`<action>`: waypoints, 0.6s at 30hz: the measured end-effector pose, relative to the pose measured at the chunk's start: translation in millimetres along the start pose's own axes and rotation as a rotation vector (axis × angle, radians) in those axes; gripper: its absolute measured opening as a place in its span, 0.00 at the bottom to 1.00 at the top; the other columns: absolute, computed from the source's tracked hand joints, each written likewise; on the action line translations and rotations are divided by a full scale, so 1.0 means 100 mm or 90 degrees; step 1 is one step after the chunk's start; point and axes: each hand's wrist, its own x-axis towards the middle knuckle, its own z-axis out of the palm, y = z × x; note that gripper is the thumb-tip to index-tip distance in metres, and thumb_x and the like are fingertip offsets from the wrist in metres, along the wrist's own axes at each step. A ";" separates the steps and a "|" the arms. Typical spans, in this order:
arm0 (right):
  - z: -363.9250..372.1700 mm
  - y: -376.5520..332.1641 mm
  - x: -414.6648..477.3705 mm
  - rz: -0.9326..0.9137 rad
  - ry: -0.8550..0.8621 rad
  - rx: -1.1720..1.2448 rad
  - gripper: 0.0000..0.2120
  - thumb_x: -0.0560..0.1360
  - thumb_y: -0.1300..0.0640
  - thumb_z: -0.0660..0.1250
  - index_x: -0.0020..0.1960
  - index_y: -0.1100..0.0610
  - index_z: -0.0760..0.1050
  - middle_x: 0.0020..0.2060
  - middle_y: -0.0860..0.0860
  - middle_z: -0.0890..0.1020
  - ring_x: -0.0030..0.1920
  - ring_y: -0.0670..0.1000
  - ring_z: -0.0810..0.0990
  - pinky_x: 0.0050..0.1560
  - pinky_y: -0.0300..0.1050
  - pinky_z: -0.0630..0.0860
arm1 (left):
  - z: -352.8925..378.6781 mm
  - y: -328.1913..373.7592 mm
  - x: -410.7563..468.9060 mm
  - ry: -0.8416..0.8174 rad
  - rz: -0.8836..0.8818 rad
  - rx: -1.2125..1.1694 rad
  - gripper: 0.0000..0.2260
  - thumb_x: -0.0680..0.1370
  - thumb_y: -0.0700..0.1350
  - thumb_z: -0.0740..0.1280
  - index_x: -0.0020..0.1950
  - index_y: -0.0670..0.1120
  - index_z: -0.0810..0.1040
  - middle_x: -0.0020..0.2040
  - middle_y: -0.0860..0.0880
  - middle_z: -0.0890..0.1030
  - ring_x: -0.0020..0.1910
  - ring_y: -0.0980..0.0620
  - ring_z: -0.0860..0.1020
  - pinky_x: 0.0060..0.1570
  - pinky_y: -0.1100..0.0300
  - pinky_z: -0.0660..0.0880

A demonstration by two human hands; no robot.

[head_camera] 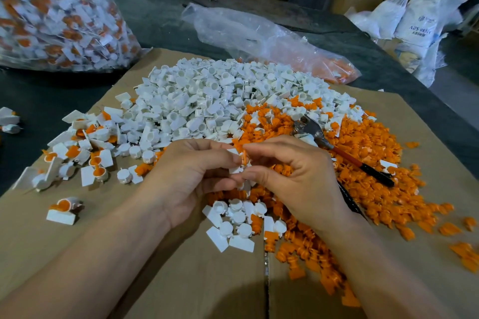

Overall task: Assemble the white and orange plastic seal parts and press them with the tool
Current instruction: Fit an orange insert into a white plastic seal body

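Observation:
My left hand (pixel 191 176) pinches a white seal part (pixel 237 169) above the cardboard. My right hand (pixel 295 176) meets it from the right, fingertips closed on a small orange part (pixel 244 157) held against the white one. Behind the hands lies a big heap of white parts (pixel 207 101). A spread of orange parts (pixel 363 176) covers the right side. The pressing tool (pixel 337 149), with metal jaws and red and black handles, rests on the orange parts just right of my right hand. Several joined white-and-orange seals (pixel 88 160) lie at the left.
A flattened cardboard sheet (pixel 181 267) covers the dark table. A large clear bag of finished seals (pixel 59 13) stands at the back left. A crumpled plastic bag (pixel 259 33) holding some orange parts lies behind the heap. Cartons and white sacks (pixel 420 23) stand beyond the table.

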 end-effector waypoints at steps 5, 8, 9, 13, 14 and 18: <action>-0.03 0.02 0.00 0.020 0.001 0.011 0.16 0.66 0.59 0.72 0.53 0.52 0.76 0.42 0.40 0.78 0.43 0.41 0.78 0.45 0.28 0.72 | -0.02 0.03 0.01 0.006 -0.002 -0.021 0.05 0.53 0.37 0.70 0.28 0.39 0.81 0.26 0.41 0.79 0.22 0.52 0.78 0.21 0.67 0.73; -0.04 0.02 0.00 0.023 0.004 0.018 0.16 0.66 0.59 0.72 0.52 0.51 0.77 0.41 0.41 0.79 0.42 0.41 0.78 0.44 0.30 0.73 | -0.03 0.04 0.00 -0.001 -0.004 -0.021 0.04 0.54 0.38 0.70 0.27 0.41 0.81 0.26 0.41 0.79 0.21 0.52 0.77 0.21 0.67 0.73; -0.03 0.02 0.00 0.022 0.002 0.017 0.16 0.66 0.59 0.72 0.52 0.51 0.77 0.41 0.42 0.79 0.43 0.42 0.78 0.44 0.30 0.73 | -0.03 0.04 0.00 -0.003 -0.004 -0.019 0.04 0.54 0.38 0.70 0.27 0.41 0.81 0.26 0.41 0.79 0.21 0.53 0.77 0.21 0.67 0.73; -0.02 0.01 0.00 0.025 -0.004 0.027 0.15 0.66 0.59 0.71 0.52 0.50 0.76 0.42 0.41 0.79 0.44 0.42 0.79 0.45 0.32 0.75 | -0.02 0.03 0.00 0.008 0.002 -0.017 0.07 0.54 0.37 0.71 0.31 0.38 0.80 0.26 0.41 0.79 0.21 0.52 0.77 0.22 0.67 0.73; -0.02 0.01 0.00 0.027 -0.005 0.031 0.15 0.66 0.59 0.71 0.52 0.50 0.76 0.42 0.41 0.79 0.44 0.42 0.79 0.45 0.32 0.75 | -0.02 0.02 0.00 0.011 0.007 -0.014 0.09 0.55 0.37 0.70 0.33 0.37 0.79 0.26 0.41 0.79 0.21 0.52 0.77 0.22 0.67 0.74; -0.02 0.01 0.00 0.037 -0.007 0.049 0.13 0.67 0.58 0.71 0.50 0.48 0.77 0.42 0.42 0.81 0.43 0.41 0.80 0.44 0.33 0.76 | 0.00 0.02 -0.01 0.013 0.028 -0.003 0.07 0.55 0.36 0.71 0.32 0.38 0.79 0.27 0.40 0.79 0.22 0.50 0.78 0.21 0.67 0.74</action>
